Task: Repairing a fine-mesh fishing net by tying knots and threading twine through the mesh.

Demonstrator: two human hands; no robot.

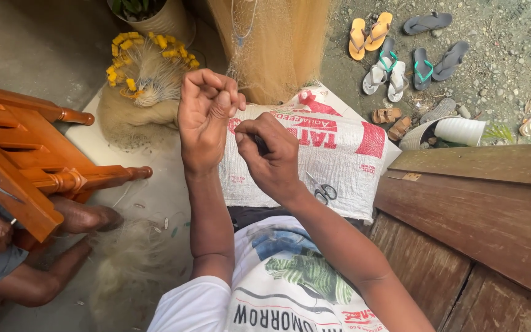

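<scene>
Over the white woven sack (314,160) on your lap, both your hands are up and close together, almost touching. Your left hand (207,117) is curled into a fist, fingers pinched on fine strands of the tan fishing net (271,43) that hangs down just beyond the sack's far edge. Your right hand (271,157) is closed on a small dark tool (260,145), a netting needle by the look; most of it is hidden in the grip. Judged step: tying or mending a mesh, mid-knot. Next move calls for keeping the strand taut with the left while the right works the tool through; mesh is too fine to see which loop. Scissors (325,192) lie on the sack near its right edge, just beside your right wrist, within reach. Room: wooden boards (480,209) close on the right, another person's legs (62,246) and a wooden chair (26,160) on the left, so keep the elbows in. A net bundle with yellow floats (145,74) sits past the sack's far-left corner, sandals (401,52) well apart on the gravel.
</scene>
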